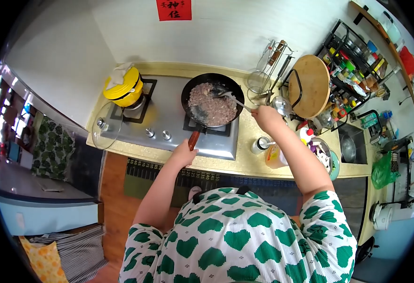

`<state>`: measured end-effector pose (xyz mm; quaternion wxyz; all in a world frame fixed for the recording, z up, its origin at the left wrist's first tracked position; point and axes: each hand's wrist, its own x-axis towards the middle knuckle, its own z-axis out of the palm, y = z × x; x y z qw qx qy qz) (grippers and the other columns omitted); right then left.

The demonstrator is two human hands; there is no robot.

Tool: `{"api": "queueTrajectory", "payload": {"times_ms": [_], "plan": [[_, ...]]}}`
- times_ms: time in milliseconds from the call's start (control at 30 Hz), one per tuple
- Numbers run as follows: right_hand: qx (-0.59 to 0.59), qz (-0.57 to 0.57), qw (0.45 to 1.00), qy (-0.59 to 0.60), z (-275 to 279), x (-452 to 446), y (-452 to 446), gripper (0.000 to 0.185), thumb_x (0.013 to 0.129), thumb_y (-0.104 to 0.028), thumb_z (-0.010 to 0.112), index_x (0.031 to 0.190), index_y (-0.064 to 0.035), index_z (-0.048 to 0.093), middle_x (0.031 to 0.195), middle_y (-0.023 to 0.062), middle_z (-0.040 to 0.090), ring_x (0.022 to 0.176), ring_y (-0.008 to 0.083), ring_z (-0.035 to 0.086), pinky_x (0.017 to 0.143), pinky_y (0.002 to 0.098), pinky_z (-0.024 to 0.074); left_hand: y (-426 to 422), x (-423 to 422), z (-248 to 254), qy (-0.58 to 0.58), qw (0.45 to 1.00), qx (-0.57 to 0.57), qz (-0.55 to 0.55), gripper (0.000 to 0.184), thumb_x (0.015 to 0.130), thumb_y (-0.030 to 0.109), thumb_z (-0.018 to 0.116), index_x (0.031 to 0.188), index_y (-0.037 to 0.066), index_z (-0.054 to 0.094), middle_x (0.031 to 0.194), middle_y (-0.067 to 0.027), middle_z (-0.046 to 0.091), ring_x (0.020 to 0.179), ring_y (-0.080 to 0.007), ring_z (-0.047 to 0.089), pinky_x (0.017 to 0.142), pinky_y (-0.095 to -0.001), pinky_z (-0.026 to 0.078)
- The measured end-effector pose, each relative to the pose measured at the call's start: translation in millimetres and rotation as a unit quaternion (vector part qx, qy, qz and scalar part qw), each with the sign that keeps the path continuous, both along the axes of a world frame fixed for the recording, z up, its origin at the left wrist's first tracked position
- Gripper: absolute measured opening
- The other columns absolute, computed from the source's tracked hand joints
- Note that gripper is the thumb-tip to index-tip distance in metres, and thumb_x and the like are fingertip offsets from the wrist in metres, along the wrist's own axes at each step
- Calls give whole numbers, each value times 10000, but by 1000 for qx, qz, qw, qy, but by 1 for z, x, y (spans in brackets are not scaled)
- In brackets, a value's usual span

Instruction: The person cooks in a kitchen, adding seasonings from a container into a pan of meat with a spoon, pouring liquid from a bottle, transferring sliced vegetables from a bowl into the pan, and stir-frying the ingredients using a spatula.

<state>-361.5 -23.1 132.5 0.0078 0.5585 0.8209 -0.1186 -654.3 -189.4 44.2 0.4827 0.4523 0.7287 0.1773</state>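
Observation:
A black frying pan (186, 96) stands on the right burner of the steel gas stove (169, 113). Spread across its base is crumbly, pinkish-brown minced meat (211, 107). My left hand (182, 153) is wrapped round the pan's reddish-brown handle (195, 137). From the right, my right hand (265, 118) grips a spatula (237, 100), its head down in the meat near the pan's right side. The far end of the spatula's grip is hidden inside my fist.
A yellow pot (124, 89) sits on the left burner, a glass lid (107, 126) beside it. Right of the stove are a utensil rack (263, 70), a round wooden board (309, 85), a small jar (260, 145), bottles and a plate of cut vegetables (324, 158). The sink (353, 144) lies further right.

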Motion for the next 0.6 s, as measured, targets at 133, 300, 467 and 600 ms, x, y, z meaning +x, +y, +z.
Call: {"api": "queueTrajectory", "payload": {"times_ms": [133, 300, 467, 600], "plan": [[-10, -19, 1000, 7, -11, -6, -4, 274, 1001, -302, 600, 1068, -88, 758, 992, 197, 740, 957, 383, 708, 827, 480, 560, 0, 2, 2, -6, 1000, -1, 4, 387, 967, 207, 668, 1216, -5, 461, 773, -131, 639, 569, -222, 655, 525, -373, 529], [-12, -19, 998, 62, -35, -35, -5, 260, 991, -288, 597, 1092, -107, 753, 1002, 186, 740, 968, 394, 700, 857, 493, 552, 0, 0, 6, 6, 1000, -18, -7, 414, 974, 230, 678, 1232, 9, 441, 836, -120, 621, 573, -200, 642, 518, -363, 543], [-25, -43, 999, 22, -15, 6, -27, 258, 1003, -292, 577, 1104, -138, 758, 975, 185, 739, 955, 387, 704, 852, 491, 555, 1, -2, 0, -7, 1000, -12, -1, 416, 976, 240, 678, 1229, 10, 441, 835, -119, 623, 583, -203, 653, 521, -363, 547], [-22, -41, 996, 72, -42, -16, -3, 294, 998, -324, 588, 1133, -124, 756, 1003, 197, 737, 966, 399, 697, 847, 490, 556, -2, 2, 10, -5, 1000, -10, 10, 416, 965, 217, 669, 1256, -4, 469, 819, -141, 654, 582, -223, 663, 531, -380, 540]]}}
